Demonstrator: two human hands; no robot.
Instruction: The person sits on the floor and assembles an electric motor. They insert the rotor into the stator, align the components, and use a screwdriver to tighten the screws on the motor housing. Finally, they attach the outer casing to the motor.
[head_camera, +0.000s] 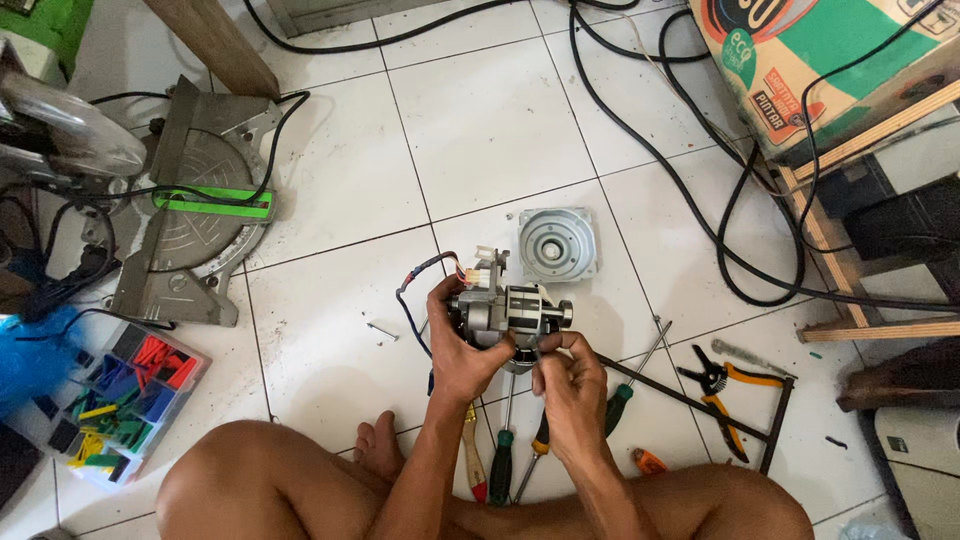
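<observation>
left hand (462, 350) hides the motor (510, 312) underside; cardboard box (830, 60) cut off.

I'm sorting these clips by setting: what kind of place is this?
Probably a home or small repair workshop, with work done on a white tiled floor. A mitre saw sits at the left, screwdrivers and pliers lie about, and both hands hold a small electric motor.

one head-worn camera, looking steeply down from close above the seated person's lap onto the tiled floor (330, 350), hands near centre frame.
</observation>
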